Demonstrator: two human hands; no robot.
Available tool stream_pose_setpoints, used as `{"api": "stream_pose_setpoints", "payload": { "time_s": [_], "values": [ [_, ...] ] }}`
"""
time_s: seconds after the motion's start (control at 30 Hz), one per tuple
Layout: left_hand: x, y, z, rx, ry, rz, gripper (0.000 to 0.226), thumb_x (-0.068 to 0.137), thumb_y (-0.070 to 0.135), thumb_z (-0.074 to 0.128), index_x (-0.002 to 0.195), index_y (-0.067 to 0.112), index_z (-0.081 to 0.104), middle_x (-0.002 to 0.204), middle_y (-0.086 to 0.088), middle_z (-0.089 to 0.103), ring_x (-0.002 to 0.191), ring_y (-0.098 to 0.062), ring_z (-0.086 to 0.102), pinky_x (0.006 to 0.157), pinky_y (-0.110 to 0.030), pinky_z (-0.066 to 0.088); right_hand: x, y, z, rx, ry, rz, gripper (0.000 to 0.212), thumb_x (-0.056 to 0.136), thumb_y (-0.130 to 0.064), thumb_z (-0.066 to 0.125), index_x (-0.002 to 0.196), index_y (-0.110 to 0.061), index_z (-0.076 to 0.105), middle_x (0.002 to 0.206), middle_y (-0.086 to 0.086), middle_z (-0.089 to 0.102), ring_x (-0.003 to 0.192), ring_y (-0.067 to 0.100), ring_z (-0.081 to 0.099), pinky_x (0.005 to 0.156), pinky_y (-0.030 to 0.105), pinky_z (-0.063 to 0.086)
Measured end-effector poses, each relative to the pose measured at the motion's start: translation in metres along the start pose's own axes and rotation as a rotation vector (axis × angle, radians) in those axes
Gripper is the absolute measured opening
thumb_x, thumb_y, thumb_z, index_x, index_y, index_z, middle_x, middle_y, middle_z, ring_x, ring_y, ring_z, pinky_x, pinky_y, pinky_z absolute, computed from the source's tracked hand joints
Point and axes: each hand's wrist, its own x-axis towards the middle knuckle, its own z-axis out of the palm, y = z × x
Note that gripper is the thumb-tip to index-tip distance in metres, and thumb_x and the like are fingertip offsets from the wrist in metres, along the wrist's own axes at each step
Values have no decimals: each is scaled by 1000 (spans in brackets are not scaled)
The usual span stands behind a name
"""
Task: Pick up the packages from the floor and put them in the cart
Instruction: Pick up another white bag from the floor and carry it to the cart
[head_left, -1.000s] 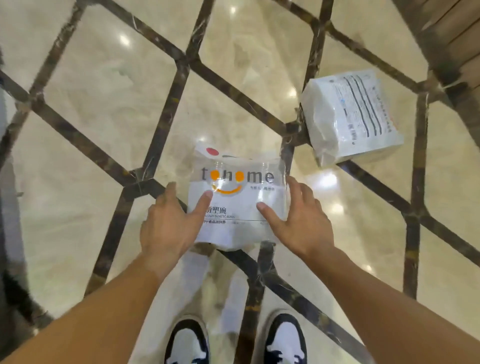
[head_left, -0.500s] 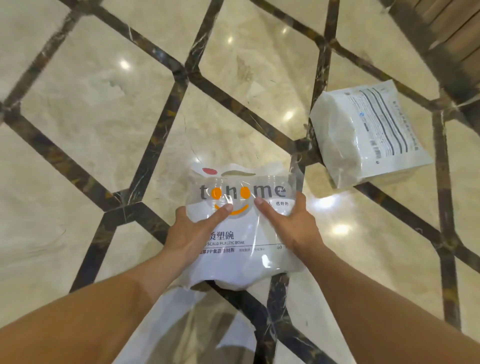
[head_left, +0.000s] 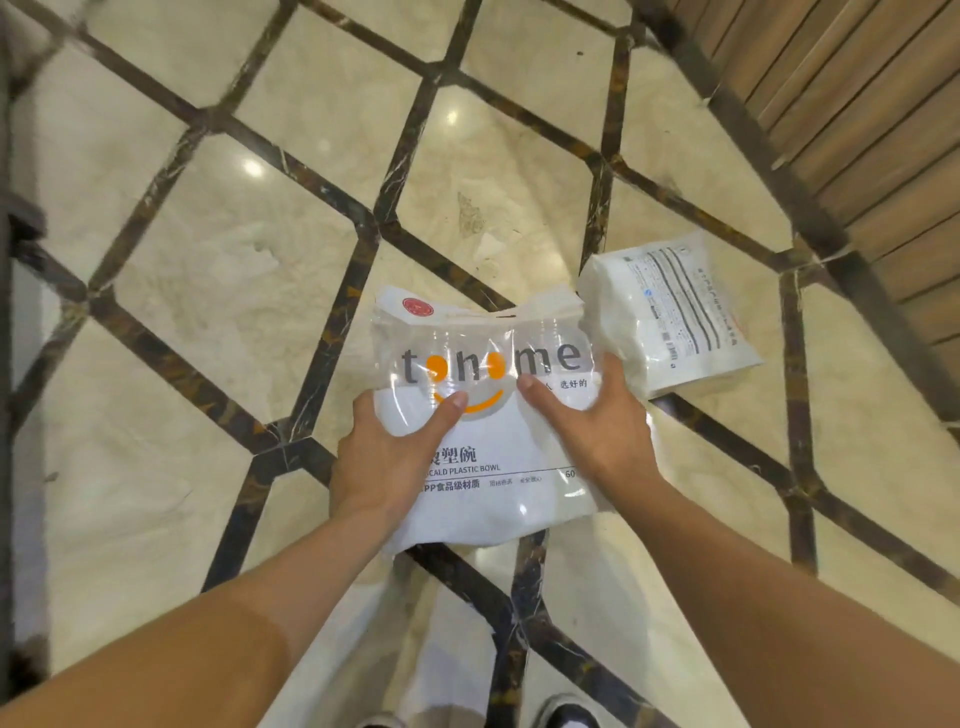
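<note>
I hold a clear-and-white plastic bowl package (head_left: 498, 493) with an orange smile logo and grey lettering, lifted off the floor in front of me. My left hand (head_left: 384, 457) grips its left side, thumb across the front. On the package's right side my right hand (head_left: 597, 426) holds it the same way. A second white package (head_left: 675, 317) with black printed lines lies on the marble floor just beyond and right of the held one. No cart shows in this view.
The floor (head_left: 260, 312) is glossy beige marble with dark diagonal inlay strips. A brown slatted wooden panel (head_left: 857, 130) fills the upper right corner. A dark vertical edge (head_left: 5, 364) runs down the far left. My shoes (head_left: 566, 714) show at the bottom.
Both hands closed on the bowl package and raised it from the floor toward me. The view shifted, so the second package now sits lower and nearer the held one.
</note>
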Motion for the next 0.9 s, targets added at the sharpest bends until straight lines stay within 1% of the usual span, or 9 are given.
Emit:
{"api": "stream_pose_setpoints", "payload": {
  "time_s": [0.1, 0.17, 0.23, 0.37, 0.5, 0.57, 0.7, 0.8, 0.9],
  "values": [
    [-53, 75, -37, 17, -17, 79, 106, 53, 95, 66, 136, 31, 51, 117, 6, 67, 108, -26, 66, 98, -47, 55, -35, -61, -69, 62, 33, -12, 100, 78, -75, 75, 158, -31, 34, 151, 2, 56, 140, 28, 52, 111, 42, 44],
    [-91, 137, -65, 38, -27, 148, 94, 66, 87, 72, 138, 30, 50, 114, 6, 63, 105, -24, 62, 91, -41, 53, -63, -108, -123, 109, 69, -14, 110, 72, -82, 73, 160, -31, 30, 152, 3, 56, 141, 29, 52, 113, 44, 44],
    [-137, 207, -93, 41, -44, 229, 87, 73, 80, 75, 138, 29, 50, 116, 5, 63, 105, -24, 61, 85, -38, 50, -94, -161, -185, 169, 141, -21, 116, 62, -88, 71, 156, -32, 35, 144, 0, 62, 132, 28, 59, 110, 47, 49],
    [-235, 343, -147, 54, -79, 364, 84, 64, 88, 72, 125, 35, 53, 115, 10, 67, 109, -23, 65, 86, -39, 53, -158, -263, -316, 230, 261, -24, 81, 76, -67, 82, 139, -26, 52, 118, -9, 65, 112, 18, 64, 91, 33, 49],
    [-335, 463, -189, 120, -109, 459, 91, 52, 97, 62, 120, 37, 52, 113, 4, 69, 109, -31, 66, 95, -44, 55, -226, -344, -438, 279, 379, -5, 69, 74, -69, 83, 123, -34, 50, 113, -7, 67, 108, 21, 67, 92, 35, 53],
    [-382, 511, -205, 136, -138, 526, 95, 51, 97, 62, 124, 35, 55, 117, 1, 71, 111, -32, 67, 98, -45, 54, -263, -370, -487, 309, 433, 12, 72, 70, -75, 81, 120, -33, 50, 112, -7, 67, 103, 22, 65, 90, 36, 52],
    [-472, 579, -222, 189, -260, 722, 100, 54, 101, 61, 125, 30, 59, 118, 1, 73, 111, -30, 68, 96, -44, 55, -343, -396, -568, 329, 594, 9, 108, 46, -103, 64, 123, -27, 68, 112, -11, 77, 105, 18, 73, 86, 34, 55],
    [-541, 613, -219, 226, -397, 859, 106, 51, 101, 58, 128, 30, 56, 122, 1, 71, 114, -30, 67, 96, -43, 55, -409, -400, -619, 347, 752, 32, 92, 55, -94, 68, 121, -30, 69, 112, -11, 77, 104, 19, 72, 86, 35, 53],
    [-610, 638, -199, 246, -514, 1011, 103, 53, 99, 61, 131, 32, 58, 125, 0, 72, 119, -31, 67, 98, -43, 54, -475, -383, -666, 372, 943, 64, 94, 55, -95, 69, 122, -28, 68, 110, -10, 76, 104, 19, 72, 86, 36, 54]
  ]
}}
